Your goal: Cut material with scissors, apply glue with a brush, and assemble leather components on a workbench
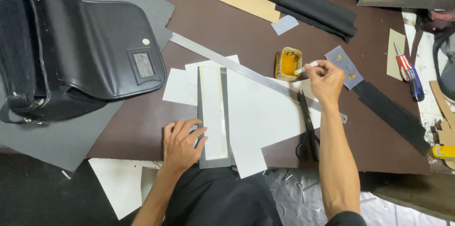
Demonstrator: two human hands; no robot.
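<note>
The black bag (71,46) runs off the top-left edge. The brush tip sits down inside the yellow glue pot (288,63), so it's hidden. Scissors (308,131) handles are lost behind the forearm.

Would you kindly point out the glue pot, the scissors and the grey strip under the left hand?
glue pot (288,64): head view, on the yellow glue inside.
scissors (307,120): head view, on the blades near the pivot.
grey strip (226,117): head view, on its right border.
</note>
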